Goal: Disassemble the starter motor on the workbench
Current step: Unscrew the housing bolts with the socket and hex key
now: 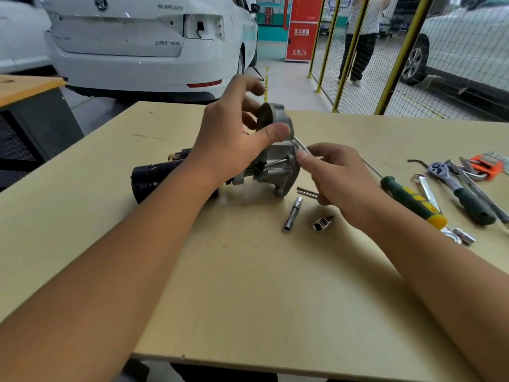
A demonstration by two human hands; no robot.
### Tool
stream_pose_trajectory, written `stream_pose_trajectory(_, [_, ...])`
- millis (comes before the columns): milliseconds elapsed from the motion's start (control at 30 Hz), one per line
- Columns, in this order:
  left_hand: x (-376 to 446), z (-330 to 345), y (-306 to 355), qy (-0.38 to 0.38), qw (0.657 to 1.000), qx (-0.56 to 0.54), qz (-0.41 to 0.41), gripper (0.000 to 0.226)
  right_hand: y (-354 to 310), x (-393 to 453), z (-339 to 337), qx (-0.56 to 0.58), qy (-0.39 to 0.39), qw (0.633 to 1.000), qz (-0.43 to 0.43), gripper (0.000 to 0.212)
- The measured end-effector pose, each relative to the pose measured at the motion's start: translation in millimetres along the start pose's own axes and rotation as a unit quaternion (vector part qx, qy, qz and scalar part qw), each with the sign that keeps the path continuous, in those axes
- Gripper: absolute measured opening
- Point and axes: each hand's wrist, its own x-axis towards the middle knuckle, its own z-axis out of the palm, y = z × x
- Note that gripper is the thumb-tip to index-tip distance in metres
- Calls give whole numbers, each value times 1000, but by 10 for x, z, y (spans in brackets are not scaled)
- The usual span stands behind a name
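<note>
At the middle of the workbench (248, 285) the starter motor (220, 172) is laid on its side, its black cylindrical body (154, 179) pointing left and its grey cast nose housing (278, 161) turned to the right. The housing is steadied by the left hand (234, 133), whose thumb is pressed against the upper casting while the fingers are curled over its far side. A thin metal hex key (301, 146) is pinched between the thumb and fingertips of the right hand (338, 177), and its tip is set against the housing just below the left thumb; whether it is seated in a screw head cannot be told.

The job is judged to be at an early to middle stage. The motor body and nose housing are seen joined, and a long through bolt (275, 163) is seen in place along the near side of the housing. Brush gear seems to be exposed at the far side of the body, which suggests that a part may already be off, though this is too small to confirm. Loose sockets (292, 214) are lying near the housing, and a screwdriver (413, 201), ratchet (457, 188) and spanners are spread to the right. Separation of housing, body and armature is judged still to be done.
</note>
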Motion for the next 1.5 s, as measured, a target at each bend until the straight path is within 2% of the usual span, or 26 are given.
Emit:
stream_pose_trajectory(133, [22,107,50,-8,1000,8,-5,42,-24,-7,0,-9,-2,1000,12,36])
stream_pose_trajectory(233, [38,178,32,-64,997,25,-21,41,-28,19,-2,5,8,999,42,37])
stream_pose_trajectory(367, [30,207,20,-132,990,54,0,38,-24,29,-22,34,7,996,77,31])
stream_pose_trajectory(533, [-3,118,65,-195,980,21,-28,38,-35,43,-29,65,9,993,93,24])
stream_pose_trajectory(667, [7,50,76,-221,973,-47,-55,37,-41,39,-40,54,8,995,87,26])
stream_pose_trajectory(867, [14,76,68,-213,974,-45,-60,38,-22,43,-70,63,11,993,95,24])
stream_pose_trajectory(1067, [28,108,41,-173,980,-34,-92,44,-1,64,-110,94,9,988,122,20])
stream_pose_trajectory(1167, [13,142,29,-147,986,2,-81,45,7,74,-138,96,9,987,131,14])
stream_pose_trajectory(1333, [-49,141,83,-174,978,107,-42,68,20,149,-295,99,38,985,136,8])
stream_pose_trajectory(1400, [-51,111,109,-192,965,171,-45,79,42,208,-400,56,67,987,135,8])
stream_pose_trajectory(1500, [-45,30,107,-237,935,258,-54,108,96,271,-535,-33,78,987,137,9])
